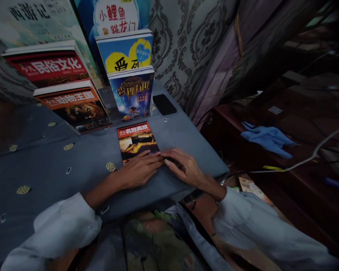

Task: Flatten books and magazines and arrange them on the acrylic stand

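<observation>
A book point(138, 140) with a red title band and a golden wall picture on its cover lies flat on the blue-grey tablecloth. My left hand point(138, 169) rests flat across the book's lower part, its fingers stretched to the right. At the book's lower right corner, my right hand point(185, 165) has its fingers extended and its thumb apart. Its fingertips meet those of my left hand. Both hands cover the book's near edge, so that part is hidden. Neither hand grips anything visible.
Behind the book stand upright books in two rows: a lion-cover book point(81, 109) on the left, a blue-cover book point(133, 96) on the right. A black phone point(164, 104) lies beside them. A blue cloth point(265, 137) and a white cable point(319, 150) are off to the right.
</observation>
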A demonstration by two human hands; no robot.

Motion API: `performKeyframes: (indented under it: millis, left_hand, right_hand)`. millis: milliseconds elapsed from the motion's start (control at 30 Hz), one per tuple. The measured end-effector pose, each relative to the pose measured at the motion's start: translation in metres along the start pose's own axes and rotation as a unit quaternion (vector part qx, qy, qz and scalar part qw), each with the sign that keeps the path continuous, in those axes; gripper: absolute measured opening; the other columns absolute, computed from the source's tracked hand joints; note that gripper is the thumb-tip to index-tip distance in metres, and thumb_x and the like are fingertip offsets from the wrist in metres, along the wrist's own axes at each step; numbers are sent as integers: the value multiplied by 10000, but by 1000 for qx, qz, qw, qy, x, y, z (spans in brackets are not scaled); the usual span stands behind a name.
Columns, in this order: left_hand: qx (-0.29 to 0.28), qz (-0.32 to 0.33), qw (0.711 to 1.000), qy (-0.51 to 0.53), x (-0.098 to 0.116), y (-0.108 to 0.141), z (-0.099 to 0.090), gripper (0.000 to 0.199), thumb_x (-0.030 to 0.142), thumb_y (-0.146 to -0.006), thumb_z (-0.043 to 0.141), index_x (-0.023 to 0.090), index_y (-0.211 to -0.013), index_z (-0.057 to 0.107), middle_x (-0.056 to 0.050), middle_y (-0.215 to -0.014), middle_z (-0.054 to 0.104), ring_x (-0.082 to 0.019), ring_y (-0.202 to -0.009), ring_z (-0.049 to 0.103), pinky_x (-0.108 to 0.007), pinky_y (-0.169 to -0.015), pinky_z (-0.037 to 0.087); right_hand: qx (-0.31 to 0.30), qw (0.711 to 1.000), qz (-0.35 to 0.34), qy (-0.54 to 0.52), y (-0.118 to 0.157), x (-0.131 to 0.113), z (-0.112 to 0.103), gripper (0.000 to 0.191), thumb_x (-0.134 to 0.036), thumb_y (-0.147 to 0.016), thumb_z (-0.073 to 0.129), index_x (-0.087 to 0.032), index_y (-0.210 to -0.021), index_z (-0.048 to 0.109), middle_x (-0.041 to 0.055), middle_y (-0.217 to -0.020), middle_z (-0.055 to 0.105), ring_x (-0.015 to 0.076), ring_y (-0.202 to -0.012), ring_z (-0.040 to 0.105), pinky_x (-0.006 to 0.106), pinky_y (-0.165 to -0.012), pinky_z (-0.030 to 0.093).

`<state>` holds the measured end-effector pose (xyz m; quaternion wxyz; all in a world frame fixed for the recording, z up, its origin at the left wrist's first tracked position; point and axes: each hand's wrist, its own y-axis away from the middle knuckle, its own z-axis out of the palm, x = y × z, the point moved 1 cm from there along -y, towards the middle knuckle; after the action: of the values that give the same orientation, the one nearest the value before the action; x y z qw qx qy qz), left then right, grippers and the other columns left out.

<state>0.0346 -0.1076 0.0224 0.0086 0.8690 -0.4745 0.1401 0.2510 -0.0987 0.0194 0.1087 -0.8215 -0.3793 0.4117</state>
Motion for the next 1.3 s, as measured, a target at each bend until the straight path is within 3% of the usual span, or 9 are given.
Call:
performKeyframes:
  millis: [200, 400, 633, 933, 1133, 1300]
  left_hand:
    - [15, 2, 1000, -9, 14, 1, -1, 370, 204, -1036, 388, 181, -1377, 527, -107, -1386, 620, -213, -1346, 537, -440, -1188, 341]
    - [35, -19, 997, -59, 26, 10, 11, 372, 129, -992, 426, 113, -1348, 535, -154, -1406, 596, -252, -1353, 529, -447, -1185, 340]
    - [54, -70, 993, -84, 35, 44, 21, 543, 62, -949, 374, 83, -1491, 373, -167, -1534, 468, -232, -1473, 377, -441, -1218, 297]
    - [82, -141, 982, -96, 42, 98, 20, 635, 23, -940, 347, 137, -1561, 284, -135, -1542, 465, -214, -1473, 378, -441, -1192, 383]
    - [132, -181, 969, -101, 46, 117, 22, 621, 71, -980, 356, 165, -1582, 240, -150, -1504, 509, -247, -1414, 468, -446, -1126, 469]
    - [143, -196, 963, -115, 49, 115, 21, 582, 97, -987, 369, 149, -1561, 286, -166, -1420, 584, -263, -1327, 560, -453, -1094, 498]
  right_hand:
    - [-84, 996, 7, 1, -2, 4, 9, 377, -351, -1048, 400, -213, -1345, 588, 122, -1293, 681, 243, -1246, 615, 482, -1055, 520]
    - [-87, 996, -14, 25, 9, 5, 8, 403, -333, -1046, 420, -191, -1398, 553, 146, -1363, 646, 242, -1316, 576, 486, -1093, 502]
    - [-111, 990, -59, 67, 21, 10, 10, 403, -267, -1033, 435, -200, -1408, 565, 135, -1406, 620, 250, -1378, 516, 509, -1132, 463]
    - [-116, 985, -77, 102, 23, 11, 12, 417, -233, -1020, 457, -215, -1426, 549, 122, -1419, 612, 261, -1382, 509, 527, -1129, 465]
    - [-165, 974, -113, 107, 11, -3, 15, 407, -237, -1022, 466, -196, -1416, 557, 128, -1422, 607, 265, -1394, 495, 545, -1166, 411]
    - [-246, 954, -156, 72, -16, -20, 35, 444, -290, -1027, 487, -159, -1451, 511, 134, -1485, 545, 230, -1444, 423, 493, -1216, 335]
